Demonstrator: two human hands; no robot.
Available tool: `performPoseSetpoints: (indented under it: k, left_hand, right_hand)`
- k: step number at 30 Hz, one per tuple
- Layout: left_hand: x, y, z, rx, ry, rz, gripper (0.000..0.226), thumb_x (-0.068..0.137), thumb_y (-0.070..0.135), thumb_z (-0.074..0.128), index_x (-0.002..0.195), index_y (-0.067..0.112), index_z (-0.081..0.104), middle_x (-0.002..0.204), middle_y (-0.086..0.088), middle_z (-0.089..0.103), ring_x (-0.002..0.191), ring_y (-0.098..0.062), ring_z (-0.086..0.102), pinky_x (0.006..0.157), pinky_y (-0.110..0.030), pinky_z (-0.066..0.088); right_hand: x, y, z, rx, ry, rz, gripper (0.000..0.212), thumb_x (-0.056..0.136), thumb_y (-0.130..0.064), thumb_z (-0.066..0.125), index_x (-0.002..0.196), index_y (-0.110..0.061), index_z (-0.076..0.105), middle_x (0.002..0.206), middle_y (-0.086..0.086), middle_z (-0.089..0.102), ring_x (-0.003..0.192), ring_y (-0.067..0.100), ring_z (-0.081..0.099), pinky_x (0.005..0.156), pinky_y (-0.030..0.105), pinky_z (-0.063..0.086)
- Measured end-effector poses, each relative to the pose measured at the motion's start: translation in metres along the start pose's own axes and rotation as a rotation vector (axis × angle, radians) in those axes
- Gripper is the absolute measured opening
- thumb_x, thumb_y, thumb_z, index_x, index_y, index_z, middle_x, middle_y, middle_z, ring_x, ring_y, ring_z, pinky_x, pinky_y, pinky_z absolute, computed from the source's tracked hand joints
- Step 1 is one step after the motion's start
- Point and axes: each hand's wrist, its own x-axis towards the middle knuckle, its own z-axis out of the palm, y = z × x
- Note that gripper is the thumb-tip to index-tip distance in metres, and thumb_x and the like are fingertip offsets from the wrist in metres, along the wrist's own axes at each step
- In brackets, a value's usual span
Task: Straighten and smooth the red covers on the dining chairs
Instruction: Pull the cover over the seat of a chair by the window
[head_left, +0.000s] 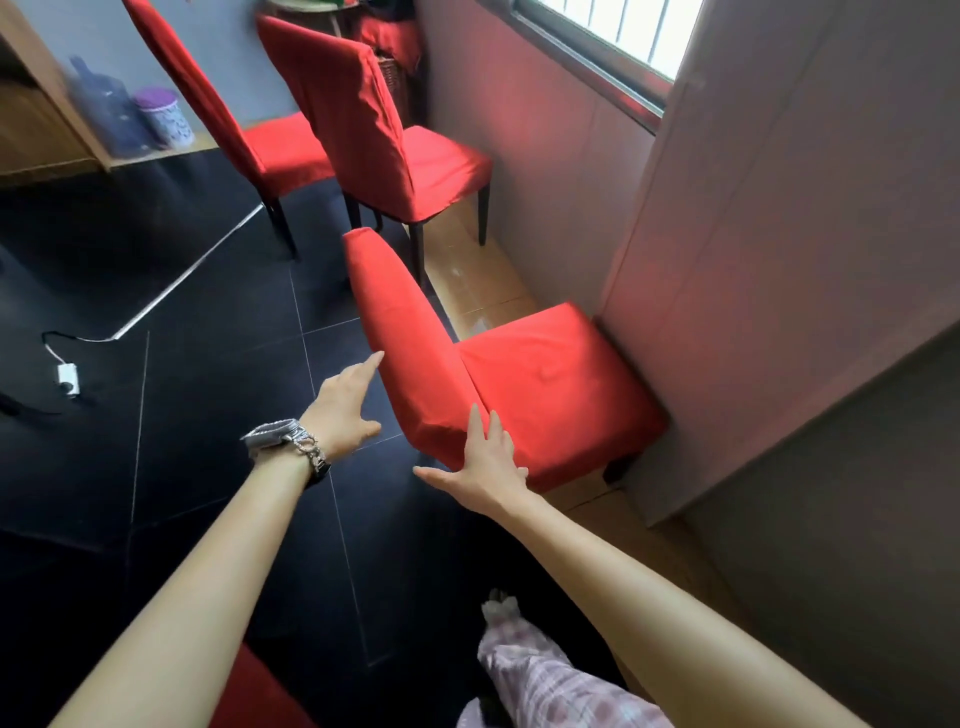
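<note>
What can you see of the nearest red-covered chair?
The nearest chair wears a red fabric cover over backrest and seat, fairly taut, with faint creases on the seat. One dark leg shows. Its seat stands against the grey wall. The right hand lays straight fingers on the backrest's lower corner; the left hand reaches its rear.

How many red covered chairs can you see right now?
3. The nearest chair is at centre; the middle chair stands behind it along the wall; the far chair is left of that. A red patch at the bottom edge may be a fourth.
</note>
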Motion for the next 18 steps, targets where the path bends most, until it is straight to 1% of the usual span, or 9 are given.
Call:
performPoseSetpoints:
  k: [1, 3, 5, 7, 9, 13, 16, 18]
  left_hand:
    - [0.013, -0.002, -0.004, 0.041, -0.012, 0.006, 0.089, 0.083, 0.001, 0.064, 0.153, 0.02, 0.012, 0.152, -0.005, 0.028, 0.125, -0.033, 0.04, 0.098, -0.042, 0.042]
    - [0.039, -0.004, -0.01, 0.145, -0.046, 0.001, 0.089, 0.084, 0.0, 0.061, 0.153, 0.02, 0.009, 0.154, -0.002, 0.024, 0.135, -0.028, 0.03, 0.1, -0.044, 0.041]
    - [0.066, -0.005, -0.015, 0.306, -0.043, -0.017, 0.088, 0.086, 0.0, 0.055, 0.153, 0.023, 0.003, 0.156, 0.0, 0.017, 0.141, -0.026, 0.018, 0.104, -0.042, 0.038]
    - [0.088, -0.004, -0.019, 0.45, -0.062, -0.013, 0.086, 0.088, -0.002, 0.048, 0.153, 0.027, 0.0, 0.159, 0.002, 0.008, 0.144, -0.026, 0.01, 0.104, -0.04, 0.036]
    - [0.106, -0.007, -0.02, 0.545, -0.097, 0.005, 0.08, 0.091, -0.002, 0.043, 0.153, 0.029, 0.003, 0.16, 0.003, 0.005, 0.145, -0.026, 0.007, 0.106, -0.04, 0.032]
    - [0.141, -0.021, -0.022, 0.637, -0.174, 0.045, 0.062, 0.097, 0.007, 0.038, 0.151, 0.03, 0.018, 0.16, 0.002, 0.011, 0.146, -0.026, 0.007, 0.111, -0.041, 0.026]
    - [0.172, -0.031, -0.026, 0.715, -0.206, 0.109, 0.06, 0.098, 0.012, 0.04, 0.151, 0.03, 0.019, 0.159, 0.001, 0.012, 0.146, -0.026, 0.007, 0.112, -0.04, 0.024]
    - [0.194, -0.033, -0.03, 0.772, -0.246, 0.162, 0.055, 0.1, 0.026, 0.04, 0.151, 0.03, 0.018, 0.16, 0.0, 0.009, 0.147, -0.026, 0.005, 0.114, -0.043, 0.022]
  right_hand:
    - [0.011, -0.004, -0.003, 0.007, -0.011, -0.005, 0.114, 0.077, -0.067, 0.062, 0.152, -0.024, -0.012, 0.16, 0.006, -0.012, 0.147, 0.03, -0.004, 0.108, 0.066, 0.016]
    - [0.033, -0.011, -0.009, 0.004, -0.031, -0.021, 0.118, 0.073, -0.072, 0.061, 0.151, -0.026, -0.014, 0.16, 0.006, -0.013, 0.147, 0.03, -0.005, 0.108, 0.067, 0.012]
    - [0.054, -0.021, -0.014, -0.015, -0.028, -0.059, 0.121, 0.07, -0.074, 0.062, 0.151, -0.027, -0.015, 0.16, 0.006, -0.014, 0.147, 0.031, -0.007, 0.108, 0.068, 0.009]
    - [0.072, -0.03, -0.019, -0.029, -0.025, -0.083, 0.122, 0.069, -0.073, 0.064, 0.151, -0.028, -0.015, 0.16, 0.006, -0.014, 0.147, 0.031, -0.008, 0.107, 0.069, 0.007]
    - [0.086, -0.037, -0.019, -0.041, -0.034, -0.099, 0.122, 0.07, -0.071, 0.065, 0.151, -0.027, -0.015, 0.16, 0.006, -0.013, 0.147, 0.03, -0.008, 0.107, 0.069, 0.007]
    - [0.106, -0.042, -0.016, -0.115, -0.086, -0.112, 0.122, 0.071, -0.068, 0.067, 0.151, -0.027, -0.017, 0.16, 0.007, -0.014, 0.147, 0.03, -0.007, 0.106, 0.07, 0.009]
    - [0.122, -0.044, -0.015, -0.092, -0.139, -0.051, 0.124, 0.071, -0.067, 0.068, 0.15, -0.026, -0.019, 0.16, 0.006, -0.015, 0.147, 0.029, -0.007, 0.107, 0.07, 0.008]
    - [0.132, -0.048, -0.016, -0.075, -0.154, -0.004, 0.124, 0.072, -0.064, 0.069, 0.15, -0.025, -0.02, 0.16, 0.007, -0.014, 0.147, 0.03, -0.008, 0.107, 0.069, 0.007]
